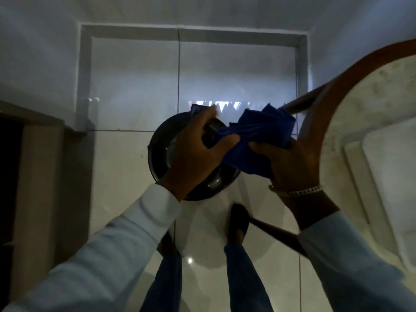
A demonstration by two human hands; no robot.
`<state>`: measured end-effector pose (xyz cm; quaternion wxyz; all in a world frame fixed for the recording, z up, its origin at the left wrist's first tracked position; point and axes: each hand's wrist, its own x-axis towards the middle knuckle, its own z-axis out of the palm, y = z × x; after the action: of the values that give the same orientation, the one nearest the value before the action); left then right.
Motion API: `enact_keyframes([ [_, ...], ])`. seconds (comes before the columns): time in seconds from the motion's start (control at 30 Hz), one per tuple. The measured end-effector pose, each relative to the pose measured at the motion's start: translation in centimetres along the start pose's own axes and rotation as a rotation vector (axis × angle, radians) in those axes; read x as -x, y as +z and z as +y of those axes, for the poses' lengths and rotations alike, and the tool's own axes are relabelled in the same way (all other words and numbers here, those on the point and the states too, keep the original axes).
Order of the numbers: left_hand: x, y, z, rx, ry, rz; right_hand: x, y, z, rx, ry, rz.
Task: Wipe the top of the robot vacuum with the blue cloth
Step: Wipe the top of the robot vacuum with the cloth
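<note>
A round black robot vacuum [161,152] sits on the pale tiled floor below me, largely covered by my hands. The blue cloth [258,136] is bunched and stretched between both hands above the vacuum's right side. My left hand [195,152] grips the cloth's left part, with a corner sticking out beyond the fingers. My right hand [286,163], wearing a silver bracelet, clutches the cloth's right lower part. Whether the cloth touches the vacuum's top I cannot tell.
A round table [360,113] with a brown wooden rim and pale top fills the right side, its legs reaching down near the vacuum. My legs and dark shoes [238,221] stand just behind the vacuum. A dark doorway and frame [33,176] are at the left. A wall lies ahead.
</note>
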<state>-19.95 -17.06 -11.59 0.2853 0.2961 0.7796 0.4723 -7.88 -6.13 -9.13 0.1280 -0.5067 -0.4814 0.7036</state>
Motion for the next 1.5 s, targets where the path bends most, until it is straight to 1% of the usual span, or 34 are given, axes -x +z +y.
enact_keyframes([
  [0.07, -0.5, -1.2, -4.9, -0.265, 0.023, -0.071, -2.2, 1.1, 2.1, 0.175, -0.081, 0.046],
  [0.17, -0.9, -2.1, -11.3, -0.643, 0.013, -0.29, -5.3, 1.9, 4.7, 0.4, -0.233, 0.136],
  [0.23, -1.0, -2.1, -14.9, -0.774, 0.005, -0.391, -7.2, 2.6, 6.6, 0.529, -0.368, 0.206],
  [0.3, -1.1, -2.0, -16.6, -0.826, 0.01, -0.455, -8.4, 3.4, 7.6, 0.626, -0.554, 0.258],
  [0.33, -1.1, -1.9, -17.3, -0.841, 0.017, -0.47, -9.0, 3.9, 8.3, 0.676, -0.64, 0.249],
  [0.37, -1.0, -1.8, -18.0, -0.855, 0.031, -0.475, -9.5, 4.4, 9.1, 0.747, -0.704, 0.203],
  [0.43, -0.9, -1.7, -18.8, -0.877, 0.057, -0.465, -9.9, 4.9, 11.1, 0.985, -0.733, 0.044],
  [0.5, -0.8, -1.6, -19.1, -0.879, 0.066, -0.45, -9.5, 4.6, 13.6, 1.21, -0.666, -0.156],
  [0.53, -0.8, -1.6, -19.2, -0.875, 0.067, -0.444, -9.0, 4.3, 14.6, 1.269, -0.601, -0.252],
  [0.57, -0.8, -1.6, -19.2, -0.877, 0.068, -0.444, -8.7, 4.1, 15.4, 1.282, -0.543, -0.314],
  [0.6, -0.9, -1.5, -19.2, -0.889, 0.071, -0.449, -8.5, 4.1, 15.8, 1.237, -0.514, -0.327],
  [0.67, -1.3, -1.4, -19.2, -0.92, 0.084, -0.461, -9.2, 4.8, 15.6, 1.106, -0.497, -0.242],
  [0.7, -1.4, -1.4, -19.2, -0.933, 0.086, -0.472, -9.8, 5.4, 15.5, 1.103, -0.485, -0.19],
  [0.83, -2.0, -1.5, -19.5, -0.944, 0.084, -0.5, -11.1, 7.3, 17.0, 1.413, -0.494, -0.04],
  [0.9, -1.9, -1.4, -19.7, -0.951, 0.074, -0.493, -10.9, 7.5, 18.4, 1.423, -0.533, 0.039],
  [1.0, -1.9, -1.3, -19.7, -0.965, 0.079, -0.493, -10.7, 7.2, 19.8, 1.36, -0.563, 0.12],
  [1.13, -1.8, -1.5, -19.7, -0.94, 0.088, -0.504, -9.0, 6.0, 21.7, 1.344, -0.617, 0.091],
  [1.23, -1.8, -1.4, -19.5, -0.956, 0.087, -0.517, -8.4, 5.8, 22.6, 1.364, -0.665, 0.113],
  [1.33, -2.0, -1.5, -19.5, -0.968, 0.097, -0.537, -9.4, 6.6, 21.5, 1.354, -0.651, 0.154],
  [1.5, -1.8, -1.5, -19.7, -0.964, 0.115, -0.527, -13.2, 7.9, 17.9, 1.344, -0.614, 0.123],
])
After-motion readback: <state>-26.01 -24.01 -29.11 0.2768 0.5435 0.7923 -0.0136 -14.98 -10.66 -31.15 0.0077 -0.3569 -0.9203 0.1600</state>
